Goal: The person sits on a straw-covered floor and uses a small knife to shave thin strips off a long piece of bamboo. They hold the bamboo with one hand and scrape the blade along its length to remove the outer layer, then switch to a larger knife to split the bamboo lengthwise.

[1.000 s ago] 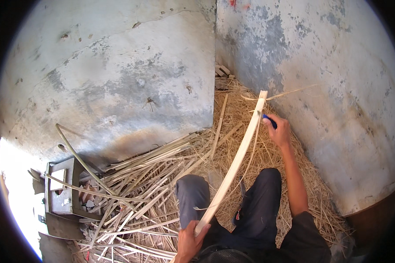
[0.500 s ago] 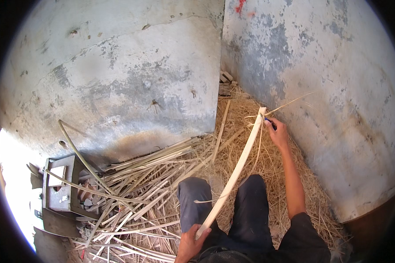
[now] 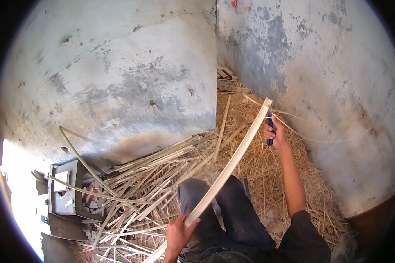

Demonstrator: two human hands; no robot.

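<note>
A long pale bamboo strip (image 3: 226,171) slants from the lower middle up to the right, across my legs. My left hand (image 3: 179,233) is closed around its lower part, and the tail runs on below the hand. Near the strip's far end, my right hand (image 3: 277,133) grips a blue-handled tool (image 3: 270,129). Its working end is hidden behind the strip, so its kind does not show. Thin curled shavings (image 3: 289,115) stick out beside the strip's tip and the tool.
A heap of straw-like shavings (image 3: 278,175) covers the floor ahead and to the right. Many loose strips (image 3: 153,171) lie in a pile at left, beside a worn wooden box-like frame (image 3: 68,188). Peeling plaster walls (image 3: 118,79) meet at a corner ahead.
The strip has slid down through my left hand, its tail now extending past it, and its face looks turned. My right hand has rotated, showing more blue handle. My right knee has shifted left.
</note>
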